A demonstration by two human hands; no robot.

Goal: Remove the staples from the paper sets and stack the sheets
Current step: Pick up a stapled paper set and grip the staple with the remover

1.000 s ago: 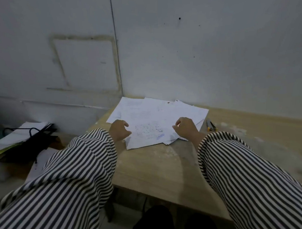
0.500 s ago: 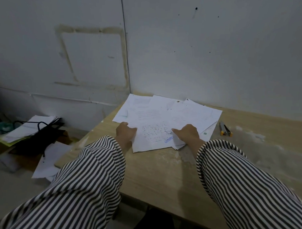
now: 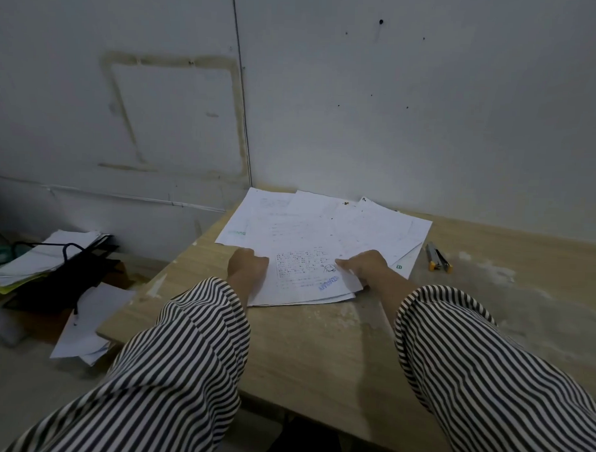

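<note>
Several white paper sets (image 3: pixel 310 233) lie fanned out on the wooden table (image 3: pixel 319 345) against the wall. The nearest sheet (image 3: pixel 298 276) carries printed text and a blue stamp. My left hand (image 3: pixel 246 269) holds that sheet's left edge, fingers curled over it. On the sheet's right side rests my right hand (image 3: pixel 366 267), fingers pinching or pressing the paper. Both arms wear black-and-white striped sleeves. No staple is visible from here.
A small grey and yellow tool (image 3: pixel 439 257) lies on the table right of the papers. Left of the table, a black tray (image 3: pixel 58 268) holds papers and a yellow folder, with loose sheets (image 3: pixel 90 323) on the floor below. White dust marks the table's right side.
Both hands have settled onto the edges of the nearest sheet, the right hand sliding in over its right side. The camera view has shifted slightly; the papers keep their place.
</note>
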